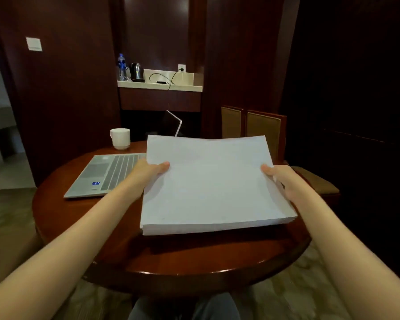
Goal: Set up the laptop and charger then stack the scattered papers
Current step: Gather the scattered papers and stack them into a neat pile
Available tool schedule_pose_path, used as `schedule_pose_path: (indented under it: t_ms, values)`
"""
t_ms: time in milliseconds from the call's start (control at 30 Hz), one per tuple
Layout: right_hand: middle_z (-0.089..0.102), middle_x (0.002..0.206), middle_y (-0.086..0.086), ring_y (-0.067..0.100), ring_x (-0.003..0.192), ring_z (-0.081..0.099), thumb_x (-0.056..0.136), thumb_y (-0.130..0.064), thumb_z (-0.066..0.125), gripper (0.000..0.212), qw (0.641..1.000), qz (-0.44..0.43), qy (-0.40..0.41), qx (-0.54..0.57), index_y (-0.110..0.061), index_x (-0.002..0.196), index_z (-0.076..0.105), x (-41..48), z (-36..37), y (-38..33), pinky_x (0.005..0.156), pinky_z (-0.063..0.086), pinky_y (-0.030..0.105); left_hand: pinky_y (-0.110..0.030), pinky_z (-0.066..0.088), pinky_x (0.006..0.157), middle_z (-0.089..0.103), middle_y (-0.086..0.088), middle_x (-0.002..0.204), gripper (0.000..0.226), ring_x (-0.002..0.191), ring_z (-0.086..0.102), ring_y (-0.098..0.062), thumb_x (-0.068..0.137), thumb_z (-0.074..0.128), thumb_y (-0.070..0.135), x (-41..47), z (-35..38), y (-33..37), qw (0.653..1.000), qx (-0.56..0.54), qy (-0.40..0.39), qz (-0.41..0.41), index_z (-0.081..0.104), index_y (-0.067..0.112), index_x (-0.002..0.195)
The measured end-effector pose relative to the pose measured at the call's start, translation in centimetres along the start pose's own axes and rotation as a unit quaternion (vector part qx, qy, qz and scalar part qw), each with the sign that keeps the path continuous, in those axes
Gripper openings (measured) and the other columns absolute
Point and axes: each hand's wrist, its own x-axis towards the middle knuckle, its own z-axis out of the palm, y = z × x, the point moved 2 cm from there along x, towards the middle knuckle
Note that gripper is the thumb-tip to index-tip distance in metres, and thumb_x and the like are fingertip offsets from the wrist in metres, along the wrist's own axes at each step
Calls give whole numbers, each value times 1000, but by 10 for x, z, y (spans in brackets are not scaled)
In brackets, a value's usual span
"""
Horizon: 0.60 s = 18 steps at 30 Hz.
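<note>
White paper stack [214, 183] was over the wooden tabletop [194, 262], just right of the open laptop [106, 174]; left hand [148, 172] and right hand [284, 181] both had fingers [163, 166] clamped on its sides.

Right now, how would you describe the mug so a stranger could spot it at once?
Find the round wooden table. At its far left edge, beyond the open laptop, stands a white mug. It is the only cup on the table, its handle on the left, and it stands apart from the papers.
</note>
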Motion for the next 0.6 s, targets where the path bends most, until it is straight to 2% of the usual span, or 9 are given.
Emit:
schedule_pose_path:
  t_ms: [67,167,267,400,500,600]
  values:
    - [44,140,15,39,123,46,90,-41,56,64,996,33,-14,-84,-8,141,36,-5,2,9,103,39,52,-28,39,84,55,-14,129,45,117,54,-32,91,59,16,-9,0,-9,998,37,-5,-49,47,-1,130]
    - [31,149,16,39,131,36,93,-32,56,68,984,42,-53,-168,-9,147,23,-14,5,20,108,34,51,-28,39,82,58,-15,117,44,114,55,-31,90,61,18,-20,-3,-20,988,111,-40,-100,49,-4,126]
    - [28,151,16,38,133,35,92,-30,58,70,973,45,-70,-217,-9,148,22,-20,7,27,109,33,48,-33,45,87,58,-15,123,54,110,58,-31,85,67,24,-23,-9,-31,974,159,-85,-140,48,-4,127]
    - [25,152,15,37,135,31,92,-33,57,70,956,21,-86,-281,-7,147,23,-29,8,26,110,32,44,-34,42,90,53,-15,131,65,115,54,-31,83,68,32,-24,-15,-35,960,223,-91,-146,42,-1,133]
    - [26,152,15,36,135,32,92,-35,56,68,945,3,-86,-316,-7,146,25,-34,12,26,106,34,42,-35,39,97,49,-14,134,61,120,50,-32,87,63,33,-26,-16,-34,947,274,-98,-134,41,0,134]
    - [27,151,14,36,134,33,92,-35,57,69,943,-6,-94,-320,-7,146,25,-40,17,27,103,36,41,-36,38,95,49,-14,130,51,118,48,-32,91,57,34,-33,-18,-34,929,336,-93,-125,45,3,129]
